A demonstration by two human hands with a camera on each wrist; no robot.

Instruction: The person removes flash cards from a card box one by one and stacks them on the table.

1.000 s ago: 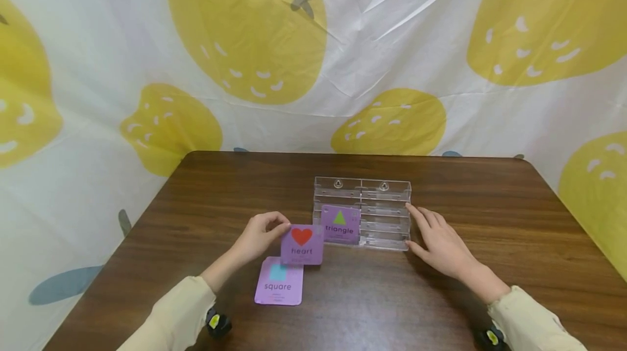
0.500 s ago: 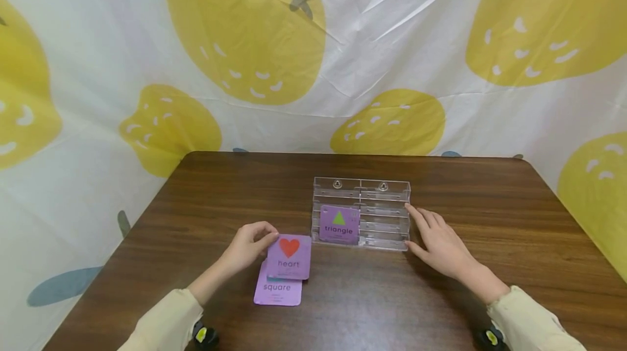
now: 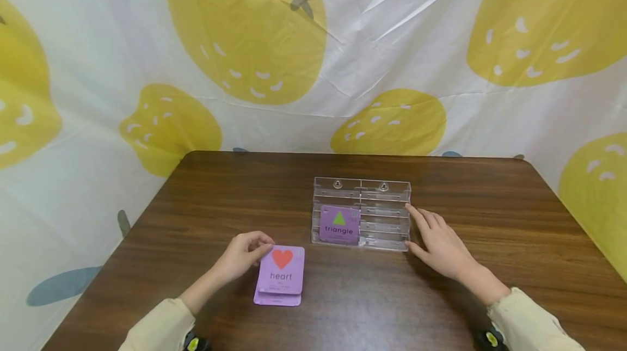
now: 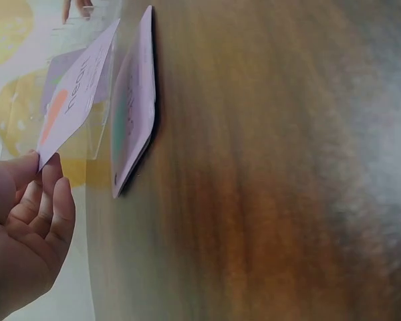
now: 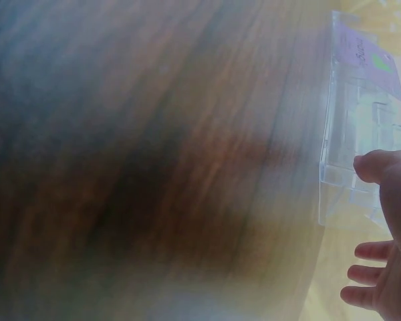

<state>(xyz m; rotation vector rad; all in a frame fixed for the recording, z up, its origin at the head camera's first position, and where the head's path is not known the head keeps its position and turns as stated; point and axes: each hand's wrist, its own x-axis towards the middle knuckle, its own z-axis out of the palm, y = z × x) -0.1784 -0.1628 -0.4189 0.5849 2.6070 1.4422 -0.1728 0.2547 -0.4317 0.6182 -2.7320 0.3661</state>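
My left hand (image 3: 243, 256) pinches the upper left corner of a purple heart card (image 3: 281, 270) between thumb and fingers. In the left wrist view the heart card (image 4: 80, 97) is tilted, raised above the square card (image 4: 135, 110), which lies on the table. From the head view, the heart card covers most of the square card (image 3: 277, 300). A clear plastic tiered card rack (image 3: 384, 217) stands further back, with a triangle card (image 3: 339, 225) in its front left compartment. My right hand (image 3: 443, 245) touches the rack's right side with thumb and index finger extended; the other fingers are off it.
The brown wooden table (image 3: 367, 307) runs back to a white curtain (image 3: 274, 128) printed with yellow fruit. The rack's right-hand tiers hold no cards. A black wrist device (image 3: 491, 338) sits under the right sleeve.
My left hand has moved the heart card left and toward the front edge, away from the rack and over the square card. My right hand and the rack have stayed put.
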